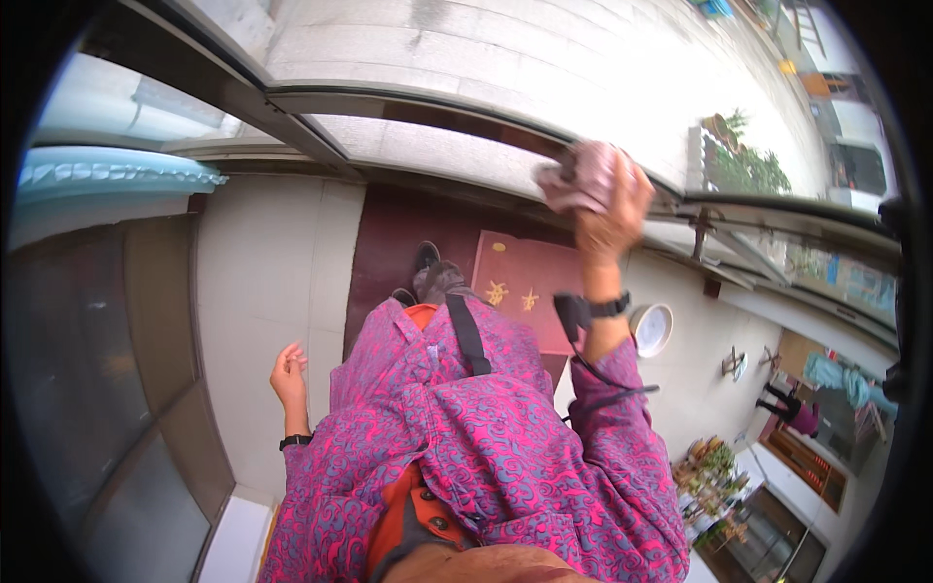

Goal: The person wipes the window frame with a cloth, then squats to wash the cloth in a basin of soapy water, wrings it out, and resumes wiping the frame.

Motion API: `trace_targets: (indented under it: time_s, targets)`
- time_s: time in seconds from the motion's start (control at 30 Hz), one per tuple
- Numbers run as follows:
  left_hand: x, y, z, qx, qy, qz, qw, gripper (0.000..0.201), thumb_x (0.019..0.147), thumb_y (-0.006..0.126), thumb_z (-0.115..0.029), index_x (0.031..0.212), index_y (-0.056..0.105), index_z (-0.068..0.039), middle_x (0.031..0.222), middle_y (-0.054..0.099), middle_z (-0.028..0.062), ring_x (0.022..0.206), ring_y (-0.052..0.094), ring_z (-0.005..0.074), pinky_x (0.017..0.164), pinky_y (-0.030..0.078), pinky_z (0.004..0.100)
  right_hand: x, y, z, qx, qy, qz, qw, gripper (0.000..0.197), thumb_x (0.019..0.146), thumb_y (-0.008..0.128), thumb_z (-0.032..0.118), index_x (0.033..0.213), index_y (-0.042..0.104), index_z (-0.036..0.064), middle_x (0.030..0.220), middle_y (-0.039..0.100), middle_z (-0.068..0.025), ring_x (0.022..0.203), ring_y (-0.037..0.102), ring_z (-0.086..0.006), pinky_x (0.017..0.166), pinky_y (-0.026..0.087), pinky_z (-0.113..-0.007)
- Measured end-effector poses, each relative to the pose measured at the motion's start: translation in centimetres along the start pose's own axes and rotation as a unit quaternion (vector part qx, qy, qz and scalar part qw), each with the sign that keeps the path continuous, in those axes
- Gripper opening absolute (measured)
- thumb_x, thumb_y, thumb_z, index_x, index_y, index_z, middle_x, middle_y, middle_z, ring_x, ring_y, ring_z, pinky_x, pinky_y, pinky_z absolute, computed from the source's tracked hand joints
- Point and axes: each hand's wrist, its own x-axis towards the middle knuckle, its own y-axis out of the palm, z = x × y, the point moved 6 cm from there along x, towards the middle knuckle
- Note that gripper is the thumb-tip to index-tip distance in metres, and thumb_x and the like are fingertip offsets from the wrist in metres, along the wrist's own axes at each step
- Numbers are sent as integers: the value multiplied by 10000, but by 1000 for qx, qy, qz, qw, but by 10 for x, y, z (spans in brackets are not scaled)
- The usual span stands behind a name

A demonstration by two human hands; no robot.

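Clothing: we see a loose, long-sleeved smock (505, 437), pink with blue-grey swirls all over. At its neck we note an orange and grey garment (389, 515) with dark round buttons (438, 523). Black strap (468, 335) down the front. Black band on the left wrist (294, 441), another on the right (609, 306); black cable (622, 394) by the right sleeve. Lower down, mottled trousers (442, 281), dark shoes (426, 256).

Daylight blazes white off the paving (544, 68) out there; the panels (73, 330) sit dim, edges bowing toward black rims.
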Motion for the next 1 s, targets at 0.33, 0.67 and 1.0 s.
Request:
trace_targets:
  time_s: [0.33, 0.67, 1.0]
  targets:
    - [-75, -35, 83, 61, -51, 8, 997, 279, 995, 491, -31, 1225, 647, -13, 1056, 712, 118, 830, 682, 155, 743, 554, 281, 10, 43, 82, 87, -112, 30, 989, 670, 637, 754, 93, 1270, 649, 285, 1189, 586, -71, 973, 620, -312, 739, 550, -383]
    - [-203, -5, 190, -7, -154, -79, 985, 288, 961, 474, -12, 1190, 647, -13, 978, 707, 99, 776, 677, 147, 675, 544, 271, -13, -34, -101, 55, 8, -46, 997, 604, 733, 793, 200, 1312, 621, 202, 1199, 578, -106, 1087, 613, -333, 847, 556, -414]
    - [-253, 96, 174, -39, -179, -41, 982, 224, 1011, 501, -51, 1182, 643, -26, 958, 695, 53, 751, 642, 110, 668, 521, 241, -166, 46, -239, 462, 443, 87, 763, 386, 896, 538, -17, 1278, 590, -18, 1148, 674, -111, 1071, 637, -194, 923, 502, -306]
